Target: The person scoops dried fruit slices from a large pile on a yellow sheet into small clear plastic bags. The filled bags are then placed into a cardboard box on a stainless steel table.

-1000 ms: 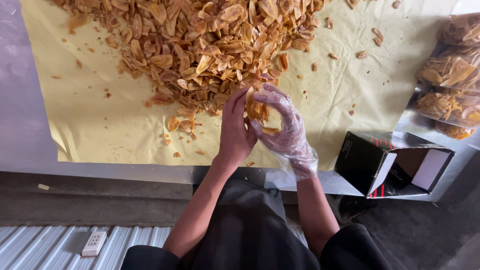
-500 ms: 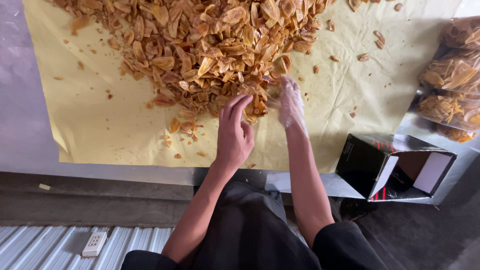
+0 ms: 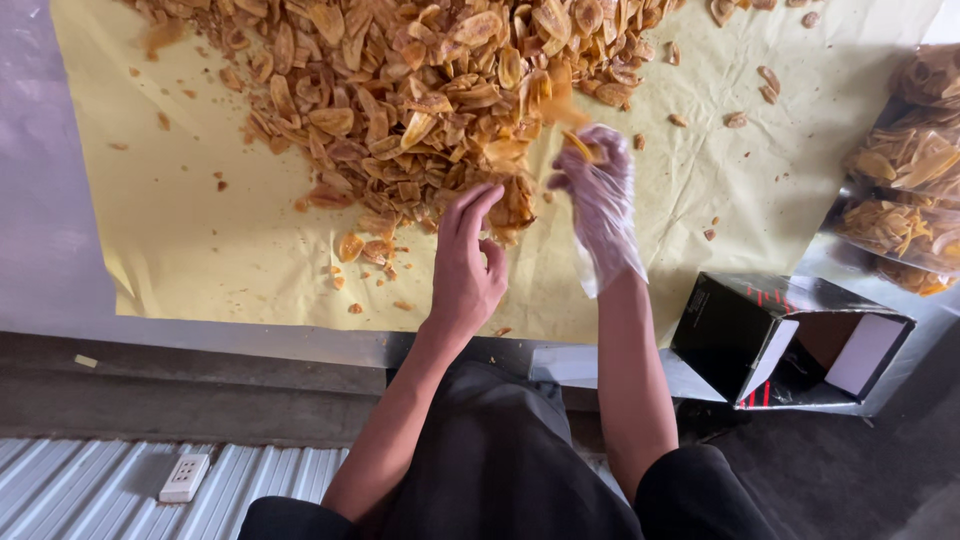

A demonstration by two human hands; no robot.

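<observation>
Our left-hand fingers [image 3: 478,205] are spread and slightly curled, their tips pressing into the near edge of the heap of fried chips [image 3: 420,90]; the left hand [image 3: 465,270] is bare and grips nothing that we can see. Our right hand [image 3: 598,190] wears a loose, clear plastic glove [image 3: 605,235], and its fingers [image 3: 585,150] are drawn together around a few chips [image 3: 578,140] lifted just above the heap's edge, blurred where they move. Between our two hands sits a small clump of chips [image 3: 512,205], touching the left fingertips.

The heap spreads across the upper middle of a sheet of yellow paper [image 3: 200,250] that covers the tabletop [image 3: 55,230]. Stray chips and crumbs lie scattered on the paper around the heap, some near the left hand and others well off to the upper right.

To our right, at the tabletop's edge, clear plastic bags filled with chips [image 3: 905,190] are stacked together. Below them, just beside our right forearm, an open black cardboard box [image 3: 790,340] lies on its side with a pale inner flap showing. Near our knees, at the lower left, a white power socket block [image 3: 185,477] rests on corrugated metal sheeting [image 3: 100,485].
</observation>
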